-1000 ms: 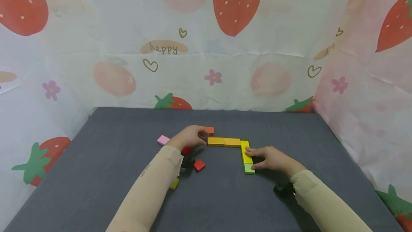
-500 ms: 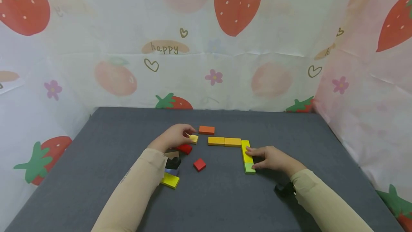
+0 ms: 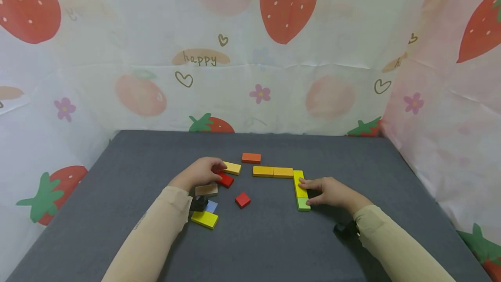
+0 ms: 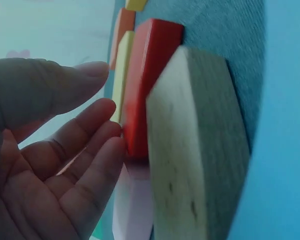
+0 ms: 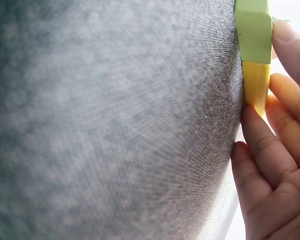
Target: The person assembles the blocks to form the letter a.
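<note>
My left hand (image 3: 201,173) is over the loose blocks left of centre, fingers loosely bent and nothing between thumb and fingers. Its fingertips come right up to a red block (image 4: 140,95), with a pale yellow block (image 3: 232,168) just beyond. A brown wooden block (image 4: 190,150) lies nearer the wrist, and a pale pink block (image 4: 132,200) shows beside it. My right hand (image 3: 332,193) lies along the right side of a yellow block (image 3: 299,182) and a green block (image 3: 303,204) set end to end. Its fingers touch the yellow one; the thumb is at the green one.
Two amber blocks (image 3: 263,171) run in a row to the yellow block's far end. An orange block (image 3: 251,158) lies behind them. A small red block (image 3: 242,200) sits in the middle, with blue (image 3: 211,206) and yellow-green (image 3: 205,219) blocks at left. Strawberry-print cloth (image 3: 235,99) surrounds the dark tabletop (image 3: 274,243).
My left hand has moved left and slightly nearer, away from the row, uncovering the orange, pale yellow, red and brown blocks. My right hand has stayed in place.
</note>
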### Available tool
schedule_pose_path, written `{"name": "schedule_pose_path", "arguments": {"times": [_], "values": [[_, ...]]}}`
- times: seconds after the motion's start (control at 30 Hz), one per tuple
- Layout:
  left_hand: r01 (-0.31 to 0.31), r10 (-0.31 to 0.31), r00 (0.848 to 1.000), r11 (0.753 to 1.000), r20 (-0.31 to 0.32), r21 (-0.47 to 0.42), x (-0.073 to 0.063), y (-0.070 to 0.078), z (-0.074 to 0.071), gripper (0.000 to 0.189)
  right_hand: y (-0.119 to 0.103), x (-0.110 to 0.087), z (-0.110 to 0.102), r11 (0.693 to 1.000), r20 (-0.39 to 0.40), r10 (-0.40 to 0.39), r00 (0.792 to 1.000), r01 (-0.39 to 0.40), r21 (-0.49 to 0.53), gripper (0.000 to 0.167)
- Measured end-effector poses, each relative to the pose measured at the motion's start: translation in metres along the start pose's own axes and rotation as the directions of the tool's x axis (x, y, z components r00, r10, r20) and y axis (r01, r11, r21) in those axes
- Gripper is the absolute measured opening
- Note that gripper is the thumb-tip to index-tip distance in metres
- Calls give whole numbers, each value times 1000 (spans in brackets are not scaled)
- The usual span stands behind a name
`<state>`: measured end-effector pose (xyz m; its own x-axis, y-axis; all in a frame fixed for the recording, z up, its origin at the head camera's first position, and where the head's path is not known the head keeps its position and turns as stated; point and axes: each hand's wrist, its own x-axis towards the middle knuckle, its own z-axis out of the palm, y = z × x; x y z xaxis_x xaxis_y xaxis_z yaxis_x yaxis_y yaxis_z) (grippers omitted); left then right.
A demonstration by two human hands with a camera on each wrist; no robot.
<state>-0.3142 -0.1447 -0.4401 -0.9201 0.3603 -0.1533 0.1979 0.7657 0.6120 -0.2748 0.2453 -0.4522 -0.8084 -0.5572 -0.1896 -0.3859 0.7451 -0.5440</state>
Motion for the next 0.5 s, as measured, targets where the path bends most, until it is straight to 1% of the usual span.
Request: {"name": "schedule_pose_path", "arguments": {"times": [0.1, 0.3, 0.5], "values": [[14, -14, 1000, 1000, 0, 5, 0, -2, 0, 29, 0, 0, 0, 1000, 0, -1, 1000, 1, 5, 60], [20, -20, 1000, 999, 4, 43, 3, -6, 0, 28, -1, -1, -1, 1000, 2, 2, 1000, -2, 4, 60], [20, -21, 1000, 992, 12, 125, 5, -5, 1, 28, -2, -1, -1, 1000, 1, 4, 1000, -4, 7, 60]]}}
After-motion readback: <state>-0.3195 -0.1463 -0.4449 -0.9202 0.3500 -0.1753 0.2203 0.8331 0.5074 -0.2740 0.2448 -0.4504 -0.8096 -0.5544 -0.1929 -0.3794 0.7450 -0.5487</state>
